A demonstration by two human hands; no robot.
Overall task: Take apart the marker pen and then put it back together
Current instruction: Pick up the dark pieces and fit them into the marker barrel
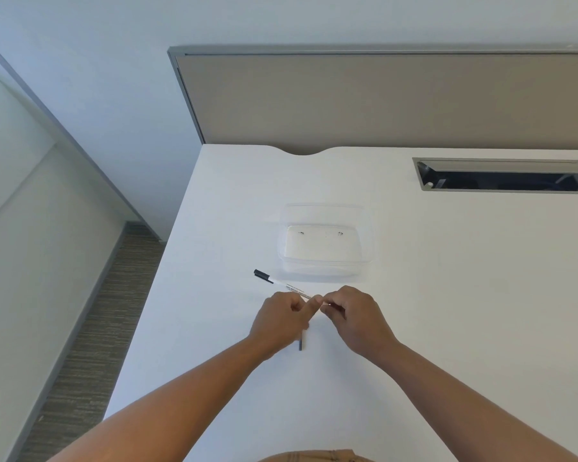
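A: How is the grip?

B: Both hands pinch the marker pen [289, 287] at its near end. The right hand [354, 318] closes thumb and fingers on the tail of the barrel; the left hand [281, 320] closes on it just beside, fingertips nearly touching the right's. Likely one hand steadies while the other pulls or twists.

A: And where does the pen lie?

B: It slants from the hands toward ten o'clock, low over the table [447, 295]; whether it touches cannot be told. Its barrel is white with small print, its far end black, probably the cap.

A: Anything loose?

B: A thin dark stick [301, 343] shows at six o'clock under the left hand, perhaps a part already out. A clear tray [367, 228] waits at twelve o'clock, likely for parts.
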